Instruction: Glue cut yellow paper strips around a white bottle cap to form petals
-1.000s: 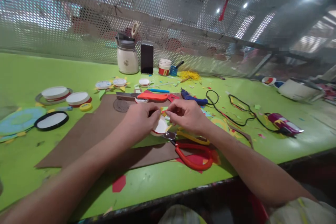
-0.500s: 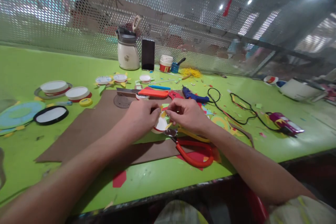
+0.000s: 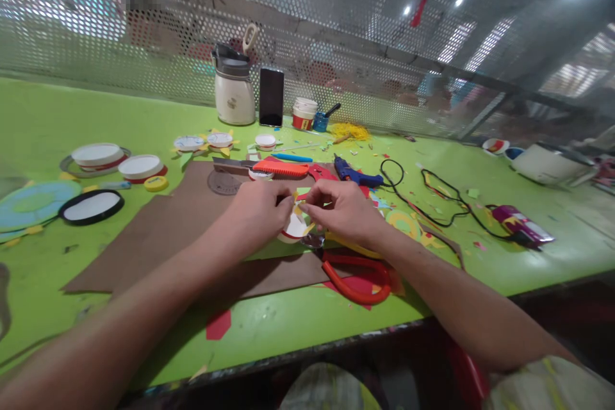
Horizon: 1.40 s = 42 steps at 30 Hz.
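Observation:
My left hand (image 3: 263, 206) and my right hand (image 3: 340, 206) meet over the middle of the table, thumb and fingers pinched. Between their fingertips shows a small yellow paper piece (image 3: 297, 207), partly hidden by the fingers. Just below lies a round white disc with a red rim (image 3: 293, 229), with a yellow bit at its right edge. Red-handled scissors (image 3: 358, 298) lie under my right wrist, on brown cardboard (image 3: 144, 237). Beyond my hands are an orange utility knife (image 3: 281, 169) and a blue glue gun (image 3: 356, 175).
White round lids (image 3: 141, 166) and a black-rimmed oval (image 3: 91, 207) lie at left. A jug (image 3: 234, 96), a phone (image 3: 271, 97) and a small tub (image 3: 304, 114) stand at the back. The glue gun's cord (image 3: 446, 205) runs right toward a purple object (image 3: 521, 225). Paper scraps are scattered around.
Both hands stay almost in place, with only slight finger movement at the yellow paper piece. The view has shifted a little; nothing else has visibly moved.

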{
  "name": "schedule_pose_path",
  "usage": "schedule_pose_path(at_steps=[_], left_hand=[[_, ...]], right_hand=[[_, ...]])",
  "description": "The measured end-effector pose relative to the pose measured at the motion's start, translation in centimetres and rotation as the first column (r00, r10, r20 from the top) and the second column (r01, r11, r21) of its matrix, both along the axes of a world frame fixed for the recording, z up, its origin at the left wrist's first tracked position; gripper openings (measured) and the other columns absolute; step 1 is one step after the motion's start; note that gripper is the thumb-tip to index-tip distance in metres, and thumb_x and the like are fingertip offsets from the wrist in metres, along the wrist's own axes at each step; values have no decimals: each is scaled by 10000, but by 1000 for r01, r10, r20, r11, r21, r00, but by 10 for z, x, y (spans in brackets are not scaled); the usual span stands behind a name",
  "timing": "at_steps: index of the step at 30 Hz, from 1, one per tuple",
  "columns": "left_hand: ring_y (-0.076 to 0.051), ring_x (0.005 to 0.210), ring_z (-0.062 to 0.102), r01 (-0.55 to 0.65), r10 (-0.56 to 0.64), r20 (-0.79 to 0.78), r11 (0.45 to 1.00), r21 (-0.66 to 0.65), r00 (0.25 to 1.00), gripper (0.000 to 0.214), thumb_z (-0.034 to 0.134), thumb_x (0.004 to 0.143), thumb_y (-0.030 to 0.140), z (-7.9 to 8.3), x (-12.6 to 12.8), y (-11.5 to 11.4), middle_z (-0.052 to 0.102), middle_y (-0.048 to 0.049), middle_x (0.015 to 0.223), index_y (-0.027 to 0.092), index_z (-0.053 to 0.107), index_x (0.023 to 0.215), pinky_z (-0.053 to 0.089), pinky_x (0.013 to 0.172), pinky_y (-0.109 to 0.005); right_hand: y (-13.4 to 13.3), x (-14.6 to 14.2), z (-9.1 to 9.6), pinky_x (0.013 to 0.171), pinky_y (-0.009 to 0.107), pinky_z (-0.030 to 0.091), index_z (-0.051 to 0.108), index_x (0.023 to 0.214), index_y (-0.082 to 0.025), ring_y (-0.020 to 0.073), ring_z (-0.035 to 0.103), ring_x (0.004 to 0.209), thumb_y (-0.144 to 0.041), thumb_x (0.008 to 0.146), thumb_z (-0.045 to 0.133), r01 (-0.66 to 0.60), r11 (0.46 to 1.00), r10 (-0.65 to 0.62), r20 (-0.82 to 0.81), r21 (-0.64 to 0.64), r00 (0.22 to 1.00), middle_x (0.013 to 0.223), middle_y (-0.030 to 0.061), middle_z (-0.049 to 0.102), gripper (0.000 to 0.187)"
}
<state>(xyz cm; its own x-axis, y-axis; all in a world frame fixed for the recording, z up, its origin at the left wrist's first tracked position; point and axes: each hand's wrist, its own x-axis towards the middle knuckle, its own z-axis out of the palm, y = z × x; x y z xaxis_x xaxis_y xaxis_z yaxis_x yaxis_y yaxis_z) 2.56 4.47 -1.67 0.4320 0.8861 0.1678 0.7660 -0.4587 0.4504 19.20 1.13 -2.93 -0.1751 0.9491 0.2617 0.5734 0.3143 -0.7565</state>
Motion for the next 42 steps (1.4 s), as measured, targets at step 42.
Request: schedule_pose_path(at_steps=[42], left_hand=[[-193, 629, 592, 54, -52, -70, 998, 19, 996, 248, 424, 796, 233, 2, 4, -7, 675, -57, 667, 173, 640, 688, 347, 554, -279]], right_hand=[[2, -2, 8, 490, 210, 317, 564, 612, -159, 86, 486, 539, -104, 692, 580, 0, 997, 19, 262, -71, 965, 569, -32, 553, 98]])
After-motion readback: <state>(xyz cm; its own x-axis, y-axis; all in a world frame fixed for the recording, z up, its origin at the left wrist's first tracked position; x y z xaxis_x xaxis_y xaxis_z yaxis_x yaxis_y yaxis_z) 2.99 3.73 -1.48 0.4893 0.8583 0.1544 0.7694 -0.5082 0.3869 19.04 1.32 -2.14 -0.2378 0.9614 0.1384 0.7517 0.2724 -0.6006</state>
